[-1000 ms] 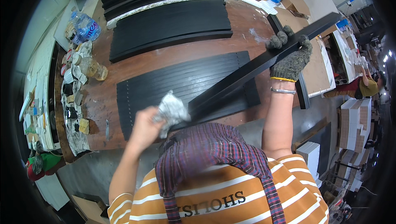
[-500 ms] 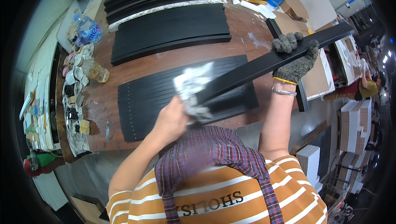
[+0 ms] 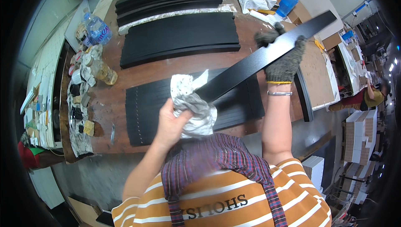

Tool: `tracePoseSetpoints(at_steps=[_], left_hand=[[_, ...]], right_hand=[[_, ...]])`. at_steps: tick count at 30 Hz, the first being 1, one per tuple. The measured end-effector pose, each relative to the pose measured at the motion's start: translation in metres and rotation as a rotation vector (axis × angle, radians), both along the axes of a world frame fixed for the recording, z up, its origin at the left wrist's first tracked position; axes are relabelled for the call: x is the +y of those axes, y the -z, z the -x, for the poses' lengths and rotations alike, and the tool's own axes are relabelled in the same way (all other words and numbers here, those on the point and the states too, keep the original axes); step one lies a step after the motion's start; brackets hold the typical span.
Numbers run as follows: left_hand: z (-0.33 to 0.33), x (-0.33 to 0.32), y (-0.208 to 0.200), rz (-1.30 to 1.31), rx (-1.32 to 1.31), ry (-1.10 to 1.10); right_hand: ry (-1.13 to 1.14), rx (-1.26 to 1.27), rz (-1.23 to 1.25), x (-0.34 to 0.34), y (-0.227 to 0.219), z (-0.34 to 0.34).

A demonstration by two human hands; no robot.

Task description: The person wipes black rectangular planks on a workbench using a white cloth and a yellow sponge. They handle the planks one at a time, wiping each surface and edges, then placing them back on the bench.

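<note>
My bare left hand (image 3: 172, 120) is closed on a crumpled white and grey cloth (image 3: 194, 120). That cloth is bunched around the near left end of a long flat black board (image 3: 246, 69), hiding the end itself. In a dark grey knit glove with a yellow cuff, my right hand (image 3: 284, 57) grips the board past its middle. The board slants up to the right, its broad face catching light, held above the table. Beneath it several black slats (image 3: 146, 114) lie side by side, with a row of small holes near their left ends.
Two stacks of black boards (image 3: 179, 36) lie farther back on the brown table (image 3: 104, 114). Bottles (image 3: 100, 70), rags and a sponge (image 3: 89, 128) crowd the left edge. A blue bottle (image 3: 288, 3) stands back right. Another black board (image 3: 304, 97) lies by the right edge. A person (image 3: 369, 95) is far right.
The board has rolled to show its broad face, and its far end has shifted left. My right hand moved left with it. The cloth now wraps the board's near end.
</note>
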State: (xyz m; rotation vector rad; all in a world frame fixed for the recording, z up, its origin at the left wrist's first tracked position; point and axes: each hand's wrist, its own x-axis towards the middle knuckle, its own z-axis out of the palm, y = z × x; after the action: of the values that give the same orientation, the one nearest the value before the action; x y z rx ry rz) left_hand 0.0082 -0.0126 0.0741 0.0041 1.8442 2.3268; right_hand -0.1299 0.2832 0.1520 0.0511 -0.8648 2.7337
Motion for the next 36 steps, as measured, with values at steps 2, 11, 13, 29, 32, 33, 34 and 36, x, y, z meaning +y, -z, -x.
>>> tracePoseSetpoints(at_steps=[2, 11, 13, 29, 32, 33, 34, 36], left_hand=[[-0.001, 0.014, 0.018, 0.135, 0.144, -0.071], [0.041, -0.018, -0.017, 0.216, 0.353, -0.413], [0.045, -0.005, -0.034, 0.275, 0.436, -0.386], [0.145, -0.168, 0.010, 0.938, 0.352, -0.846], [0.100, -0.119, -0.022, 0.601, 0.502, -0.806], [0.077, -0.087, -0.029, 0.535, 0.493, -0.617], [0.055, -0.054, -0.033, 0.668, 0.539, -0.402], [0.025, 0.000, -0.034, 1.090, 1.091, -0.004]], right_hand=[[-0.082, -0.140, -0.029, -0.023, 0.002, -0.011], [-0.631, -0.385, -0.364, -0.004, 0.042, -0.029], [-0.684, -0.468, -0.515, -0.002, 0.065, -0.037], [-0.966, 0.163, -1.504, -0.042, 0.075, -0.140], [-0.942, -0.151, -1.304, -0.046, 0.089, -0.138], [-0.953, -0.294, -1.108, -0.047, 0.092, -0.137], [-0.884, -0.072, -1.631, -0.048, 0.095, -0.136], [-0.951, -0.097, -1.294, -0.052, 0.093, -0.137]])
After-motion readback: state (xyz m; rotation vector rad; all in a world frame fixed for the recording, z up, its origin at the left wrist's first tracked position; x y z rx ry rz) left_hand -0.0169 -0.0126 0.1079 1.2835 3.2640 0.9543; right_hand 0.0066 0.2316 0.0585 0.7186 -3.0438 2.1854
